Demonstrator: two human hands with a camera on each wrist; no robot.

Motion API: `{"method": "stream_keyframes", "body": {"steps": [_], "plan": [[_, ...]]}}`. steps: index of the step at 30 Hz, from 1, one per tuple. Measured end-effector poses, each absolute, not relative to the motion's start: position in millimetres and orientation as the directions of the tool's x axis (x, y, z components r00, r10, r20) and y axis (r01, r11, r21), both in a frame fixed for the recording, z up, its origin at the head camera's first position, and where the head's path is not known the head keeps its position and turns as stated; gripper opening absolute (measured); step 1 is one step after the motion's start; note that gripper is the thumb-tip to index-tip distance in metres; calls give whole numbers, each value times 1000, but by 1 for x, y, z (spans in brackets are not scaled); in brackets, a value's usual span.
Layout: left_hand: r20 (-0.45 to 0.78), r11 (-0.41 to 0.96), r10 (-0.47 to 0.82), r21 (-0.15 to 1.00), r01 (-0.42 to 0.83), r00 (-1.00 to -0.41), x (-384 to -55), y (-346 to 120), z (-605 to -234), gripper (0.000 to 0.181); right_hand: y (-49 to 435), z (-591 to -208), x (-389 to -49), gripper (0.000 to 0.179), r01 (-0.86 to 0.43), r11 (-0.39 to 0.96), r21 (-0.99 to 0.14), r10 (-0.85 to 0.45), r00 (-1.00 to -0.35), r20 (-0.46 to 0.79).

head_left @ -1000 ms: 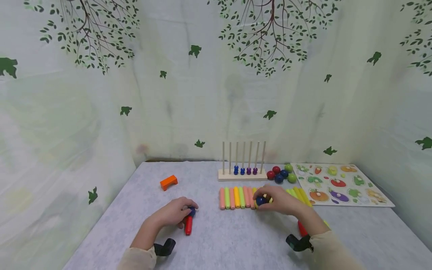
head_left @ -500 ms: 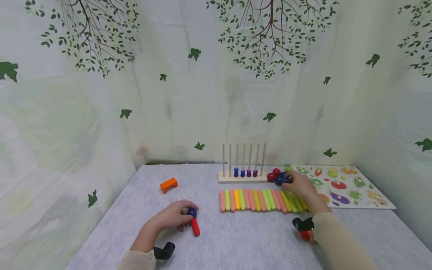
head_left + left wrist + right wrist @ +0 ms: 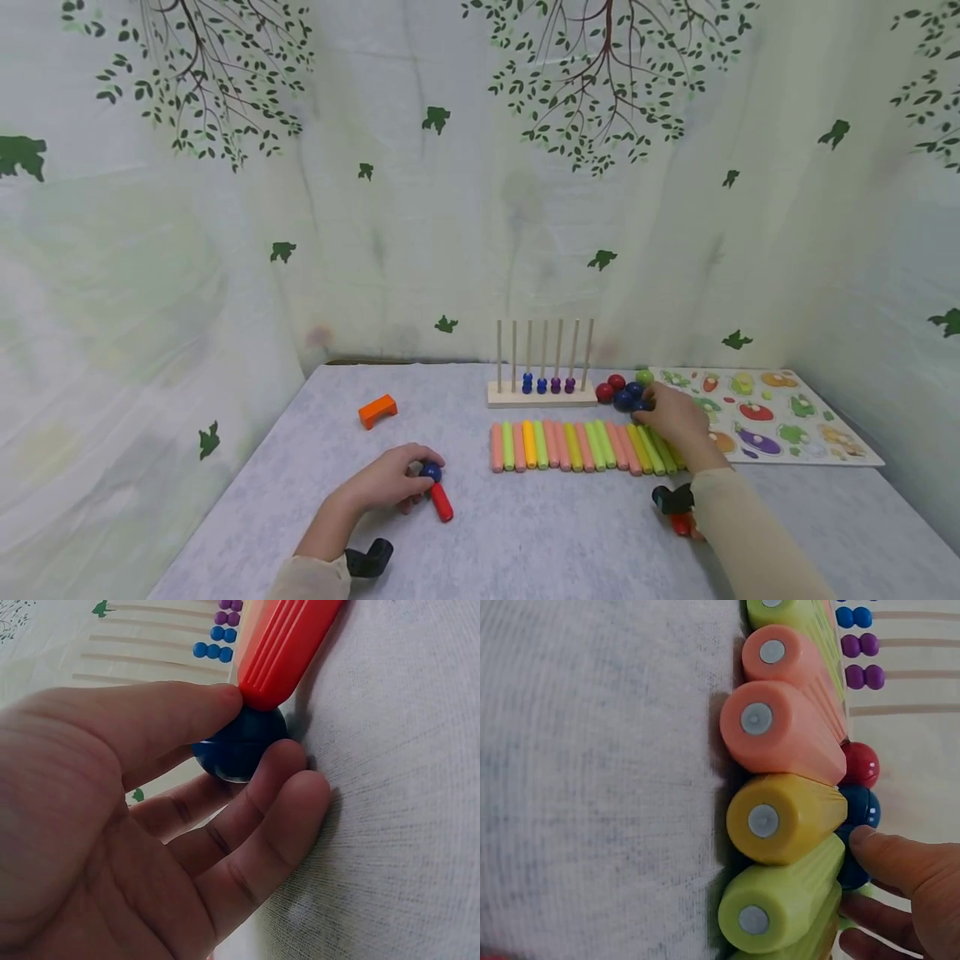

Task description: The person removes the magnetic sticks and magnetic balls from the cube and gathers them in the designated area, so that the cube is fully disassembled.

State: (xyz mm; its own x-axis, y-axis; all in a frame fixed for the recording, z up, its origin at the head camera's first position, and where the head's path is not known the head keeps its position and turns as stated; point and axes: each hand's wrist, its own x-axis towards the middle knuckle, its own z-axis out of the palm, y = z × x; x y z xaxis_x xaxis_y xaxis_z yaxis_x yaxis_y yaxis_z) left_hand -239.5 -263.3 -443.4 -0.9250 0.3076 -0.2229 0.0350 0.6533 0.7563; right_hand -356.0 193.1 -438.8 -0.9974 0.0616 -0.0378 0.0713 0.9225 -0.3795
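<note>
Near the front left of the table my left hand [image 3: 390, 479] pinches a blue ball [image 3: 238, 750] between thumb and fingers. A red ribbed stick [image 3: 289, 652] meets that ball end-on and points toward the front right in the head view [image 3: 442, 502]. At the back right my right hand [image 3: 678, 421] has its thumb and fingers round another dark blue ball [image 3: 642, 405]. That ball is right beside a cluster of red balls [image 3: 604, 392], blue balls [image 3: 624, 401] and a green ball [image 3: 644, 377]. In the right wrist view the sticks partly hide it.
A row of pink, yellow and green sticks [image 3: 577, 446] lies mid-table. Behind it stands a peg rack [image 3: 542, 398] with blue and purple beads. A vegetable picture board [image 3: 817, 454] lies right, an orange arch block [image 3: 377, 411] left. Something red [image 3: 681, 523] shows under my right wrist.
My right hand has carried its blue ball from over the stick row back right to the ball cluster. The red stick at my left hand has swung its free end rightward.
</note>
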Motion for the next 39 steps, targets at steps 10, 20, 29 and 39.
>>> {"method": "stream_keyframes", "body": {"steps": [10, 20, 29, 39], "plan": [[-186, 668, 307, 741, 72, -934, -240, -262, -443, 33, 159, -425, -325, 34, -65, 945, -321, 22, -965, 261], [-107, 648, 369, 741, 174, -923, -239, -258, -448, 21, 67, -425, -276, 19, -404, 823, -399, -317, -910, 267], [-56, 589, 410, 778, 218, -910, -240, -241, -449, 22, 4, -440, -246, 43, -538, 625, -565, -647, -763, 11], [-55, 603, 461, 752, 266, -886, -237, -231, -445, 17, -11, -459, -242, 36, -563, 589, -580, -648, -757, 77]]}}
